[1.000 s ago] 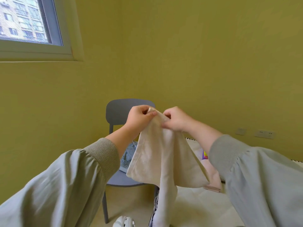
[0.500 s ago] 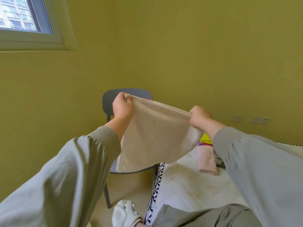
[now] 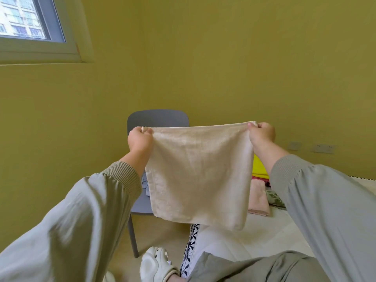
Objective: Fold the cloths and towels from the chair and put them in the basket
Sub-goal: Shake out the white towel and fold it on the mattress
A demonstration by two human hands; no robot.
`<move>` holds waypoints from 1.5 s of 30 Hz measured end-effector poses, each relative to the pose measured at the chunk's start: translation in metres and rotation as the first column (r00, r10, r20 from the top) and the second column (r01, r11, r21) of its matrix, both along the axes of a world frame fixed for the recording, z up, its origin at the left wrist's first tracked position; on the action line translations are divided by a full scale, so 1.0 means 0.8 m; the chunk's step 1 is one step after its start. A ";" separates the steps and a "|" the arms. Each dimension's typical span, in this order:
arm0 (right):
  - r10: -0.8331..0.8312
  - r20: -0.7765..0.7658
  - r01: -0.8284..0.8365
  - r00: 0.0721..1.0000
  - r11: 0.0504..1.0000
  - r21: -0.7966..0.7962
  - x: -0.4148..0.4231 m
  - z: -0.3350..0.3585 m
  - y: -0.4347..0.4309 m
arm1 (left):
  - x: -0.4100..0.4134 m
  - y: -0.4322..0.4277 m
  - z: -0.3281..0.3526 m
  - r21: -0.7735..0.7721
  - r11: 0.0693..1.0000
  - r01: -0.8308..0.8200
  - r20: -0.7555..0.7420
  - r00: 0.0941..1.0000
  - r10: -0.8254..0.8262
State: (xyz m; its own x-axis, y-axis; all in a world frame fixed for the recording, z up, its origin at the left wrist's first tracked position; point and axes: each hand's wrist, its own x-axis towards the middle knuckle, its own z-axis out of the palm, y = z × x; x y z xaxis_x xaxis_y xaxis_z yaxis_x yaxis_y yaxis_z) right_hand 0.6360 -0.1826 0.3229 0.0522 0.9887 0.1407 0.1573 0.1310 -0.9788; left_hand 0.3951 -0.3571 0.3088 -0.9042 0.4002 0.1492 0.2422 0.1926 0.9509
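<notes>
Since a moment ago my hands have drawn wide apart, stretching the beige square cotton cloth [image 3: 199,174] flat at centre frame. My left hand [image 3: 139,139] pinches its upper left corner and my right hand [image 3: 261,135] its upper right. It hangs before the grey plastic chair [image 3: 157,119]. I judge a fold is starting: next, bring the corners together evenly. No basket shows.
</notes>
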 end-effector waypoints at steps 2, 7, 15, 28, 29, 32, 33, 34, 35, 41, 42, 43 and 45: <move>-0.061 0.068 0.056 0.996 0.995 0.078 0.003 -0.001 -0.002 | 0.004 0.000 -0.002 0.036 0.999 0.024 -0.005 1.000 -0.024; -0.180 0.156 0.158 0.971 0.976 0.148 0.034 -0.015 -0.001 | 0.012 -0.015 -0.003 0.156 0.898 0.411 0.301 0.846 -0.439; -0.242 0.376 0.167 0.895 0.961 0.221 0.076 -0.041 0.007 | 0.016 0.022 -0.034 -0.076 0.887 0.456 0.273 0.865 -0.421; -0.012 0.173 0.029 0.985 0.995 -0.096 0.057 -0.100 0.085 | 0.031 0.104 -0.107 -0.220 0.949 0.226 -0.029 0.971 -0.238; 0.015 0.126 0.002 0.992 0.992 -0.128 0.051 -0.114 0.097 | 0.031 0.112 -0.118 -0.163 0.960 0.229 0.059 0.973 -0.222; 0.097 0.201 -0.057 0.975 0.979 -0.195 0.037 -0.151 0.120 | 0.020 0.133 -0.154 -0.068 0.968 0.241 0.215 0.951 -0.222; 0.130 0.224 -0.079 0.966 0.972 -0.223 0.032 -0.163 0.127 | 0.014 0.142 -0.165 -0.052 0.966 0.253 0.261 0.937 -0.231; 0.168 0.214 -0.112 0.962 0.961 -0.252 0.028 -0.173 0.133 | 0.009 0.149 -0.175 -0.037 0.965 0.260 0.310 0.921 -0.236; 0.194 0.183 -0.139 0.964 0.951 -0.276 0.024 -0.183 0.141 | 0.005 0.158 -0.184 -0.015 0.964 0.264 0.366 0.899 -0.241; -0.008 0.130 0.043 0.991 0.961 -0.272 0.022 -0.230 0.166 | -0.009 0.189 -0.222 0.184 0.967 0.177 0.630 0.734 -0.254; -0.001 0.182 0.051 0.983 0.962 -0.268 0.027 -0.241 0.157 | -0.009 0.185 -0.234 0.144 0.979 0.142 0.652 0.730 -0.202; 0.029 0.244 0.043 0.969 0.958 -0.284 0.033 -0.258 0.148 | -0.007 0.180 -0.248 0.091 0.990 0.109 0.677 0.722 -0.142; 0.056 0.322 0.045 0.945 0.954 -0.298 0.043 -0.288 0.128 | -0.002 0.168 -0.276 0.037 0.998 0.056 0.715 0.696 -0.066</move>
